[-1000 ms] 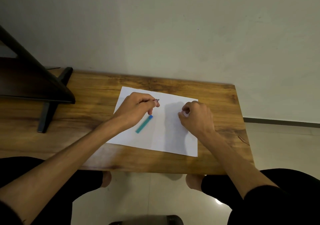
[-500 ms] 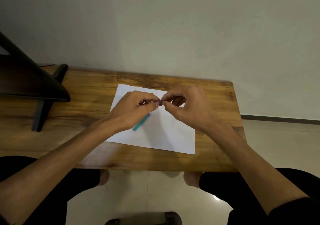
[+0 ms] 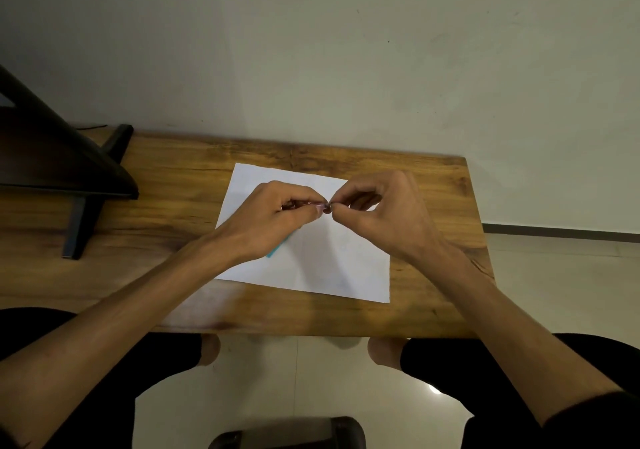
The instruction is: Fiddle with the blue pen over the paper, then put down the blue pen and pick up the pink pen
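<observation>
My left hand (image 3: 277,216) grips a thin dark stick, perhaps a pencil (image 3: 304,204), with curled fingers above a white sheet of paper (image 3: 322,261). My right hand (image 3: 384,213) pinches the stick's right tip between thumb and forefinger. The two hands meet over the sheet's upper middle. A small teal bar (image 3: 276,250) lies on the paper, mostly hidden under my left hand. The paper lies flat on a wooden table (image 3: 173,206).
A dark monitor on a black stand (image 3: 83,213) occupies the table's left side. A pale wall rises right behind the table. My knees and the tiled floor (image 3: 294,379) show below the table's front edge, with a dark seat edge (image 3: 287,433) at the bottom.
My right hand left the paper's right part and came up to the stick's tip, where it now pinches it. My left hand has stayed in place holding the stick.
</observation>
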